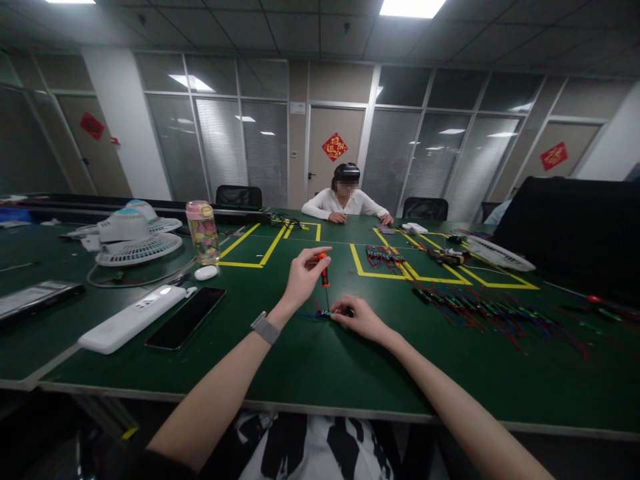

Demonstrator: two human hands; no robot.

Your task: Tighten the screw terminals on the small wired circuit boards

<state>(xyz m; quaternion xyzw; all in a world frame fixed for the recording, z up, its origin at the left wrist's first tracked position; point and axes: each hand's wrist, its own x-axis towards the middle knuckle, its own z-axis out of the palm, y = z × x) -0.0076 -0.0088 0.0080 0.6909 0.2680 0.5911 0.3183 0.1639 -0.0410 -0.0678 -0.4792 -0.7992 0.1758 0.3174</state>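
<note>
My left hand (303,275) grips the orange and black handle of a screwdriver (325,275), which stands nearly upright with its shaft pointing down. The tip meets a small green circuit board (325,313) lying on the green table mat. Red and blue wires trail from the board's left side. My right hand (356,315) pinches the board's right end between thumb and fingers, which cover part of it. A watch with a grey band (266,327) is on my left wrist.
To the left lie a phone (187,318), a white power strip (133,319), a bottle (203,232) and a fan (135,238). Wired boards (480,307) spread out on the right, with more bundled boards (384,256) inside yellow tape. Across the table sits a person (345,200).
</note>
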